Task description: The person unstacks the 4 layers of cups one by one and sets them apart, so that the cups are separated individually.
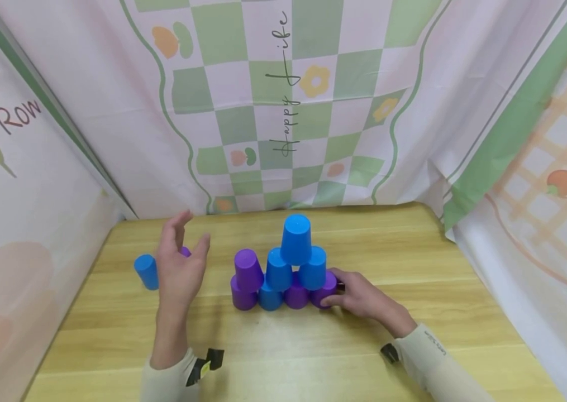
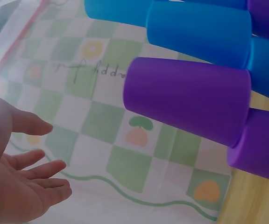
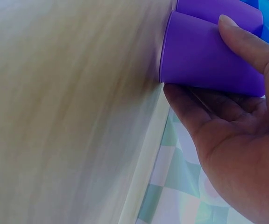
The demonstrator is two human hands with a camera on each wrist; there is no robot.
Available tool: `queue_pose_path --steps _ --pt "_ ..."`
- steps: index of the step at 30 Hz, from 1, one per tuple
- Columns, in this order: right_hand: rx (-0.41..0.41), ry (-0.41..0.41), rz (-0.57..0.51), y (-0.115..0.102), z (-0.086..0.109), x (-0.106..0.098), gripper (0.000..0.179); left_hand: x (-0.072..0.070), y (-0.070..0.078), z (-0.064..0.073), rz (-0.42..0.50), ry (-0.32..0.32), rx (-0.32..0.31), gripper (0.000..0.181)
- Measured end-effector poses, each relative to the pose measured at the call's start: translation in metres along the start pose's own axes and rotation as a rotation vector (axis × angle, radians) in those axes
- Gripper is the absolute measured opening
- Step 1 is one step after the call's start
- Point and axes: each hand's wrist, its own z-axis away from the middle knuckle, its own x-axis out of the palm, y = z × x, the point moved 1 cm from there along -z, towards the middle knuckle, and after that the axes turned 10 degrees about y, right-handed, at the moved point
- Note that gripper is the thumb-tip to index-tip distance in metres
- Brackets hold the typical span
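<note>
Upside-down purple and blue cups form a stack on the table, several in the bottom row. On that row sit a purple cup (image 1: 248,269) at the left and two blue cups side by side. A single blue cup (image 1: 296,240) tops those two. My right hand (image 1: 363,298) holds the purple cup (image 3: 209,53) at the bottom row's right end, thumb on its near side and fingers round its outer side. Left of the stack, my left hand (image 1: 180,273) is raised with fingers spread and nothing in it; the left wrist view shows its fingers (image 2: 43,172) apart from the cups.
A blue cup (image 1: 146,272) stands on the table's left side. Beside it a purple cup (image 1: 185,252) is mostly hidden behind my left hand. Printed curtains (image 1: 283,111) hang along the back and both sides of the wooden table (image 1: 283,357).
</note>
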Motion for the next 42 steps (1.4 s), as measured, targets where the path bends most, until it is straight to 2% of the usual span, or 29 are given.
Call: queue_pose_path --steps 3,10,16,19,28,34,38,42 --pt "0.0 -0.002 -0.005 0.0 0.0 0.0 0.037 0.002 0.005 0.0 0.027 -0.012 0.011 0.046" --pt "-0.004 0.004 -0.005 0.0 0.001 0.0 0.036 0.01 0.017 0.006 0.056 -0.081 0.034 0.047" --pt "0.004 -0.007 -0.013 0.0 0.001 0.0 0.035 0.022 0.042 0.02 0.062 -0.171 -0.001 0.047" --pt "0.011 -0.008 -0.017 0.0 0.001 0.0 0.035 0.028 0.05 0.025 0.067 -0.216 0.007 0.049" --pt "0.007 -0.01 -0.019 0.0 0.001 0.0 0.035 0.052 0.026 0.031 0.036 -0.272 0.141 0.056" --pt "-0.001 -0.005 -0.015 0.001 0.0 -0.001 0.036 0.059 0.026 0.033 0.036 -0.302 0.171 0.056" --pt "-0.004 -0.002 -0.007 0.001 0.0 -0.001 0.036 0.066 0.025 0.035 0.068 -0.318 0.196 0.059" --pt "0.002 -0.002 -0.002 0.0 0.001 -0.001 0.036 0.072 0.025 0.037 0.074 -0.325 0.198 0.061"
